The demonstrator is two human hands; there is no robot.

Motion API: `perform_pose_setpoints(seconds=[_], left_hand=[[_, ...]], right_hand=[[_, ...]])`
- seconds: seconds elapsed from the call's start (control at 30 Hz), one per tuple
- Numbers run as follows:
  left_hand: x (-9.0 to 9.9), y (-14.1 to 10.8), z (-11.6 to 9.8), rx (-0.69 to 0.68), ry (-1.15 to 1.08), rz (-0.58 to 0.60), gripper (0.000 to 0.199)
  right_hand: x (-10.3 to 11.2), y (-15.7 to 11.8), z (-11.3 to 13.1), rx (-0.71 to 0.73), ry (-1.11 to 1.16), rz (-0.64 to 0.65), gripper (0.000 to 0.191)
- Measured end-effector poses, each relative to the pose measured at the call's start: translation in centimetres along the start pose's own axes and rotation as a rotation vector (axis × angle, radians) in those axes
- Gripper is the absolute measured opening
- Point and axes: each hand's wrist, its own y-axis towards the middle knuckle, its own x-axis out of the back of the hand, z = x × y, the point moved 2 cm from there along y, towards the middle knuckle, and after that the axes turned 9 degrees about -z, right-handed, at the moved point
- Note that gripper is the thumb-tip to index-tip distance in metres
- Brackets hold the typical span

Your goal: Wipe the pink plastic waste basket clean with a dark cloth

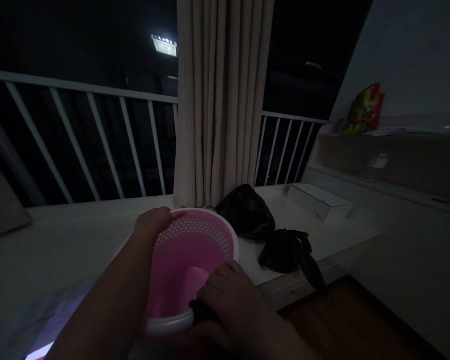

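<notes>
A pink plastic basket [172,270] with a pale rim and a lattice band stands tilted on the white surface in front of me. My left hand [155,220] grips its far left rim, the fingers bent over the edge. At the near right rim my right hand [225,295] is closed around something black [201,311], which looks like a gathered plastic bag; most of it is hidden under the fingers. Just right of the basket lie a loose black plastic bag [247,212] and a knotted black plastic bag [285,250], its end hanging over the edge.
Behind the basket hangs a beige curtain [219,100] before a dark window with a white railing [97,120]. A white box [318,202] sits at the back right. On a shelf to the right stand a colourful bag [363,110] and, lower, a bottle [379,161].
</notes>
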Motion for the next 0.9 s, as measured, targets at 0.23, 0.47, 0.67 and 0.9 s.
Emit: perform_pose_setpoints(seconds=[0.23, 0.47, 0.67, 0.9], left_hand=[[0.1, 0.2, -0.3, -0.013, 0.003, -0.005, 0.088], [0.1, 0.1, -0.2, -0.003, 0.009, 0.000, 0.088], [-0.2, 0.5, -0.3, -0.014, 0.007, 0.002, 0.085], [-0.3, 0.6, -0.2, -0.002, -0.024, -0.007, 0.083]], right_hand=[[-1.0, 0.6, 1.3, -0.011, -0.075, 0.009, 0.047], [1.1, 0.3, 0.1, 0.019, 0.032, 0.068, 0.039], [0.3, 0.9, 0.6, 0.021, -0.036, 0.090, 0.046], [0.8, 0.7, 0.0, -0.006, -0.005, 0.061, 0.040]])
